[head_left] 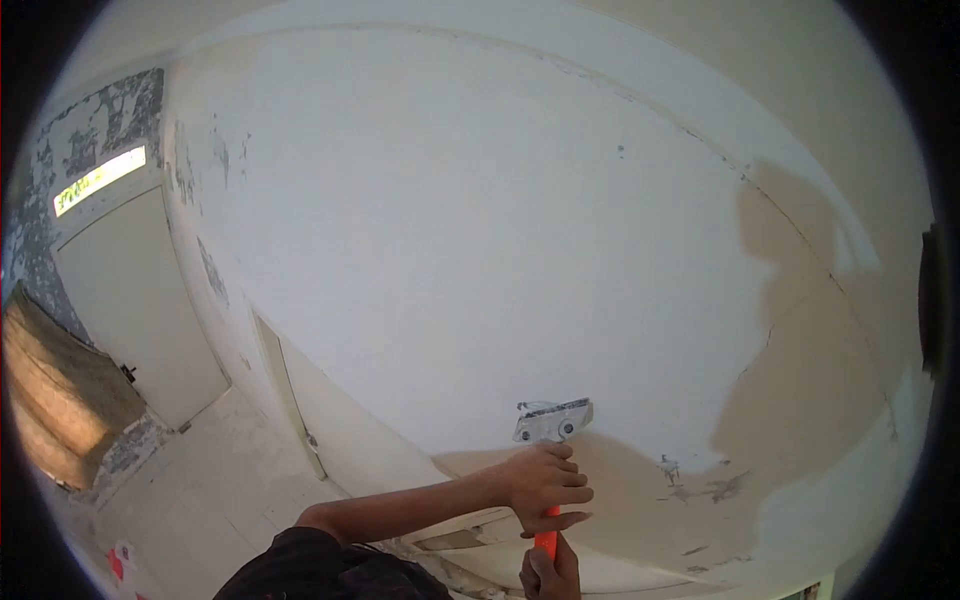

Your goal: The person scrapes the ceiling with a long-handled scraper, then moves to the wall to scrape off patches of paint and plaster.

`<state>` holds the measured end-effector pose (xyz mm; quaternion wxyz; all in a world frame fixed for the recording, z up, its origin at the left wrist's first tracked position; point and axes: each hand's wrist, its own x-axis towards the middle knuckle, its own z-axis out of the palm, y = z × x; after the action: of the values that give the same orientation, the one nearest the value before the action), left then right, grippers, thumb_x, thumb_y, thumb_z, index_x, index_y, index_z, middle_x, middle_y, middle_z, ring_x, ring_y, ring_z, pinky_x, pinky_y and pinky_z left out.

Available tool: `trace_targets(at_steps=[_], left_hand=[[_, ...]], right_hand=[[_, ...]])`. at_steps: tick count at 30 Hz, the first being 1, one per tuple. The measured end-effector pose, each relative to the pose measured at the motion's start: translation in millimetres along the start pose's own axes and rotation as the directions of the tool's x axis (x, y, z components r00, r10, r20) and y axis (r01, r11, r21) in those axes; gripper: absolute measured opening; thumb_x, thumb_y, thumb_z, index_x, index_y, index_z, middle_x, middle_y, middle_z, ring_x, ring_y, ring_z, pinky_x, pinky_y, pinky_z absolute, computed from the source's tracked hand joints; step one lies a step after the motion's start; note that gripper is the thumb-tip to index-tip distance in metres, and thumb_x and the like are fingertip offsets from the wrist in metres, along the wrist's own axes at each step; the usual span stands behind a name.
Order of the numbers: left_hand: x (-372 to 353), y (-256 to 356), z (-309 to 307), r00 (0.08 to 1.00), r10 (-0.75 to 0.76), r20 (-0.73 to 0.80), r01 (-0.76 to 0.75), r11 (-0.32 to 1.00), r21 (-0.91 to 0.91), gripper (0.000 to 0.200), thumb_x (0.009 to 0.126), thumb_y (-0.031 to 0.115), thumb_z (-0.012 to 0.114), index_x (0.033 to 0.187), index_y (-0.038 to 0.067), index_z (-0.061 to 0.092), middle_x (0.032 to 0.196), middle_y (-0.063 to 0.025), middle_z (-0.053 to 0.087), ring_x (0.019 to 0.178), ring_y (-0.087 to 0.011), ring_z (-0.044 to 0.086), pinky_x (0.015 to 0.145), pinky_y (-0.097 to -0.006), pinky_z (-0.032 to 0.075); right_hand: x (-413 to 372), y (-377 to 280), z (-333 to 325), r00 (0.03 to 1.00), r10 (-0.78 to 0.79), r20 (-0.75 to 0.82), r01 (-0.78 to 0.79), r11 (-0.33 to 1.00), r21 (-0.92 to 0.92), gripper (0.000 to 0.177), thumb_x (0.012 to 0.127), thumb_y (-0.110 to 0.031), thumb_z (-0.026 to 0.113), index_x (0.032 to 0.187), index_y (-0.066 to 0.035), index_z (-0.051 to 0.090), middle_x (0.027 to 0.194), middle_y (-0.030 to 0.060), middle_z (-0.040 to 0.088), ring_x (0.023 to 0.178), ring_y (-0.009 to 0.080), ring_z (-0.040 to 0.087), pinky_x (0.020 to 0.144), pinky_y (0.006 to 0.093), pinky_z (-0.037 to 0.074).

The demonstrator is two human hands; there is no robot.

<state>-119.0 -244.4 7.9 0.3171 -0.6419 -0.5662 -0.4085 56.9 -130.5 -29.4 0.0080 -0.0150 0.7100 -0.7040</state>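
Head camera shows a long-handled scraper [553,423] at the lower middle of a white wall [450,230], its wide metal head up against or very near the surface; blade contact can't be confirmed from this angle. Left hand [545,485] is wrapped round the upper shaft just below the head, fingers curled to the right side. Right hand [551,572] is clenched round the orange handle [546,543] lower down, near the frame's bottom edge; a short orange stretch shows between the two hands. Neither hand is released.

Handling, as judged: tool looks rigid, fairly light, probably a bit head-heavy with that bolted metal plate. Blade edge likely sharp, thin, chippable; the head should be kept out of the grip. Handle looks smooth, could slip if dusty or sweaty. Best hold: two hands spaced along the shaft, one close under the head for steering, one low for push.

Around it: dark scuffed patches [725,487] right of the tool, a shadow [790,370] across the wall's right part, a pale door [145,300] and brown cloth [65,390] far left.
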Motion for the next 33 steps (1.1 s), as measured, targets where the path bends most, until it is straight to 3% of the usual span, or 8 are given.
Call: trace_targets(at_steps=[7,12,14,17,20,27,29,33], left_hand=[[-5.9,-21.0,-18.3,0.998,0.063,0.001,-0.063,0.997,0.036,0.024,0.079,0.032,0.068,0.076,0.01,0.058,0.065,0.0003,0.052,0.052,-0.017,0.051,0.052,-0.0312,0.032],[-5.2,-21.8,-14.8,0.989,0.119,0.085,-0.122,0.992,0.031,0.028,0.079,0.037,0.068,0.081,0.011,0.06,0.063,-0.0004,0.05,0.055,-0.0199,0.053,0.054,-0.0335,0.038],[-1.1,-30.5,-21.5,0.98,0.187,0.064,-0.192,0.978,0.084,0.027,0.078,0.037,0.069,0.08,0.012,0.059,0.062,0.0,0.049,0.054,-0.0201,0.052,0.053,-0.0336,0.038],[13.4,-44.6,-59.7,0.969,0.213,0.124,-0.235,0.949,0.209,0.027,0.077,0.037,0.069,0.077,0.012,0.058,0.061,-0.0007,0.049,0.054,-0.02,0.052,0.051,-0.0338,0.037],[25.8,-41.6,-96.4,0.993,0.09,0.071,-0.104,0.967,0.232,0.026,0.072,0.032,0.069,0.074,0.009,0.058,0.061,-0.0035,0.053,0.055,-0.0216,0.053,0.052,-0.0335,0.036],[-14.9,-24.1,-63.2,1.0,-0.002,-0.006,0.003,0.99,0.139,0.026,0.07,0.031,0.07,0.076,0.008,0.059,0.06,-0.0049,0.051,0.055,-0.0242,0.054,0.055,-0.0354,0.039],[-16.7,-28.6,-65.4,1.0,0.015,-0.024,-0.011,0.989,0.148,0.026,0.07,0.03,0.07,0.076,0.008,0.059,0.059,-0.0047,0.051,0.055,-0.0247,0.054,0.055,-0.0358,0.039],[9.8,-46.8,-106.5,0.991,0.125,-0.046,-0.115,0.978,0.175,0.023,0.07,0.029,0.068,0.076,0.008,0.059,0.058,-0.0039,0.051,0.053,-0.025,0.053,0.054,-0.0362,0.038]], right_hand=[[23.4,33.0,5.7,0.991,-0.13,-0.018,0.124,0.975,-0.185,0.034,0.105,-0.024,0.048,0.132,-0.004,0.05,0.063,-0.0053,0.042,0.048,0.0049,0.037,0.045,0.023,0.032],[25.4,40.6,3.2,0.989,-0.146,0.005,0.146,0.987,-0.072,0.038,0.104,-0.032,0.051,0.129,-0.005,0.052,0.061,-0.0047,0.04,0.043,0.0048,0.033,0.041,0.0208,0.028],[30.4,20.4,5.0,0.989,0.145,-0.021,-0.144,0.989,0.021,0.025,0.101,-0.022,0.052,0.117,-0.003,0.05,0.069,-0.003,0.048,0.055,0.0053,0.044,0.05,0.0229,0.036],[66.7,-3.8,22.6,0.999,0.054,0.004,-0.054,0.999,0.008,0.025,0.101,-0.018,0.051,0.12,-0.003,0.048,0.069,-0.0036,0.047,0.055,0.005,0.042,0.048,0.0231,0.035],[78.2,-45.7,47.7,0.998,0.012,0.06,-0.017,0.997,0.078,0.026,0.1,-0.017,0.051,0.122,-0.003,0.047,0.07,-0.0036,0.046,0.053,0.0048,0.041,0.047,0.0226,0.034],[43.9,-30.2,38.3,0.971,0.15,0.187,-0.187,0.963,0.197,0.041,0.1,-0.024,0.05,0.134,-0.001,0.042,0.069,0.0004,0.047,0.049,0.0069,0.041,0.043,0.0216,0.032],[41.1,-8.7,36.7,0.99,0.03,0.135,-0.064,0.965,0.256,0.054,0.098,-0.036,0.054,0.134,0.002,0.042,0.068,0.0039,0.05,0.041,0.009,0.04,0.036,0.0227,0.032],[73.1,-45.0,60.3,0.994,-0.013,0.107,-0.021,0.951,0.307,0.05,0.1,-0.033,0.054,0.133,0.003,0.043,0.064,0.004,0.046,0.033,0.01,0.035,0.031,0.0253,0.028]])
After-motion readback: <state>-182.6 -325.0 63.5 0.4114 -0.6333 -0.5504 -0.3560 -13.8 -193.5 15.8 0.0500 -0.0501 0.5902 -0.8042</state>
